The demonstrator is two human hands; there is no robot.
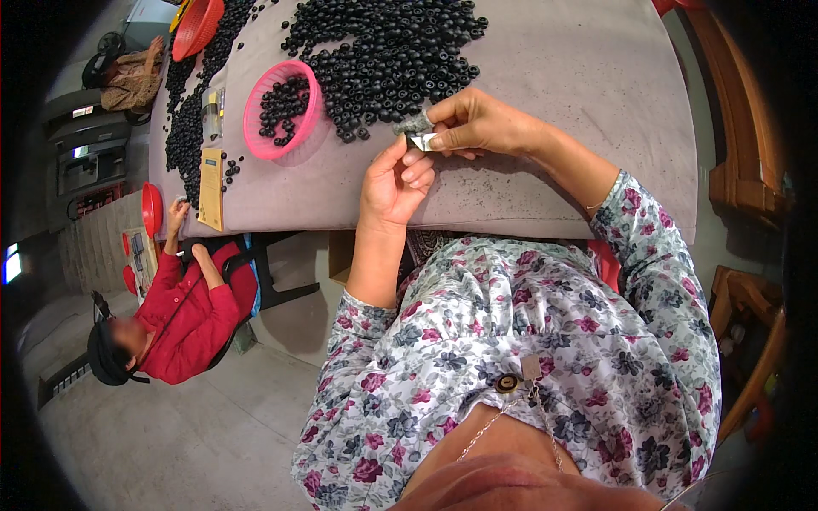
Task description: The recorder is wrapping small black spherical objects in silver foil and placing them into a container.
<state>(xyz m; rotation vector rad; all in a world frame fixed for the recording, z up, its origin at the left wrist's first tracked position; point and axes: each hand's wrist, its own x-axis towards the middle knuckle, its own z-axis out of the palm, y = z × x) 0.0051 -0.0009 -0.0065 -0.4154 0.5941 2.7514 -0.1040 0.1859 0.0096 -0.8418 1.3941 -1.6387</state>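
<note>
My right hand [477,122] pinches a small clear plastic packet [419,134] with dark contents, just below a big heap of black beads [388,51] on the grey-covered table [588,77]. My left hand [394,180] reaches up to the same packet, its thumb and forefinger touching its lower edge. A pink mesh basket [281,111] holding black beads lies to the left of my hands.
More black beads [187,111] run along the table's left side, with a red basket [198,25], a tan card [211,189] and a clear packet [213,111]. A person in a red top [192,311] sits at the left with a red bowl [152,209]. Wooden chairs [750,170] stand at the right.
</note>
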